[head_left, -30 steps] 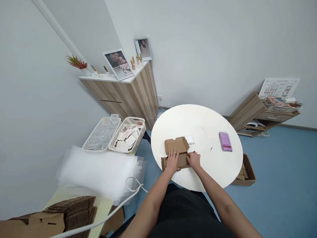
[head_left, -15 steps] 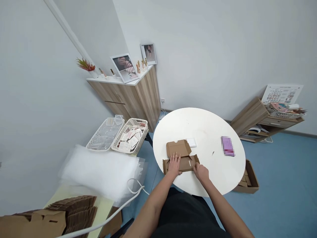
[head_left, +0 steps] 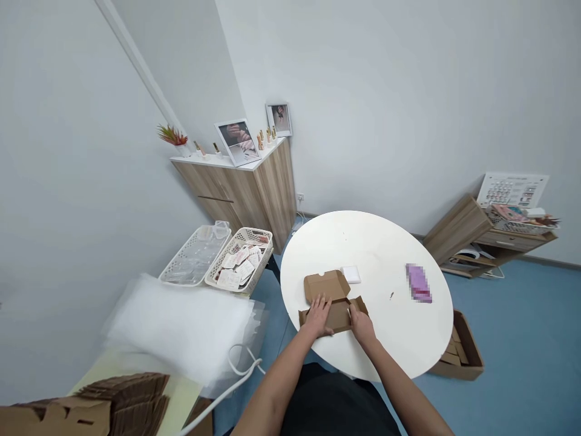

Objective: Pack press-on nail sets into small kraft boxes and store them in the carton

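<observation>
Head camera showed the left hand point(head_left: 318, 315) pressing open and flat on a half-folded cardboard mailer box point(head_left: 338, 316) on the round white table point(head_left: 390, 345). The right hand point(head_left: 362, 324) touched its right flap, its grip impossible to tell.

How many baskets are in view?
3: one basket holding clear plastic, one holding cards, both left of the round table, one on the right-hand shelf; more may be hidden.

Left hand point(head_left: 318, 315) pressed flat inside open brown corrugated cardboard mailer box point(head_left: 327, 286) | right hand point(head_left: 362, 324) at box's right wall | round white table point(head_left: 385, 254) beneath | small white square packet point(head_left: 351, 274) beside lid | blurred purple packet point(head_left: 418, 283) well apart
</observation>
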The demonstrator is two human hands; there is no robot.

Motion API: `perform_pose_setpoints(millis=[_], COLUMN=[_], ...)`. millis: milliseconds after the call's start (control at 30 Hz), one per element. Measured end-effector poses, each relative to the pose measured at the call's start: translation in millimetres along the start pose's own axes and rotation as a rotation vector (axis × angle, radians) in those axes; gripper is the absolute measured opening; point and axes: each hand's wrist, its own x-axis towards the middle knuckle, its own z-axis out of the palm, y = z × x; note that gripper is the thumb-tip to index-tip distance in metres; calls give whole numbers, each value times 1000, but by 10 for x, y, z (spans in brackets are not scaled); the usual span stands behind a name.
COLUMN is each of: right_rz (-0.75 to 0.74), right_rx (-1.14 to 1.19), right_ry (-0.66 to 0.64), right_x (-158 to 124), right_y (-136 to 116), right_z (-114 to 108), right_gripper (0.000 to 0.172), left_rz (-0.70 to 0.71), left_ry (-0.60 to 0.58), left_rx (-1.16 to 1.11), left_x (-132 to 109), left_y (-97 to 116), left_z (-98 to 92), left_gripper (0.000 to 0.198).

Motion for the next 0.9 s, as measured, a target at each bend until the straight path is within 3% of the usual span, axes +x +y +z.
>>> perform_pose_setpoints(millis=[133, 267, 400, 533, 600, 700, 800, 900], right_rz=[38, 323, 465, 478, 376, 216, 213, 243], right_rx=[112, 296, 647, 894, 876, 660, 430, 317], right_ry=[198, 348, 189, 30, -30, -47, -23, -89], right_x=[-22, -63, -72, -22, 10, 48, 88, 158], right_y=[141, 386, 509, 391, 284, 138, 50, 22], right_z=[-18, -10, 8, -18, -24, -8, -3, -66], right_gripper=[27, 40, 54, 64, 61, 45, 35, 34], left_rz=[-36, -34, -34, -43, -43, -52, -65, -57], left_ry=[14, 3, -6, -13, -21, -29, -37, -38], left_rx=[-3, 2, 1, -3, -11, -28, -38, -51], left_x=[-29, -27, -15, -3, -1, -7, -19, -24], left_y=[45, 54, 49, 51, 57, 75, 94, 100], left_z=[1, 2, -4, -11, -15, -28, -47, -55], left_gripper=[125, 125, 126, 128, 129, 130, 131, 131])
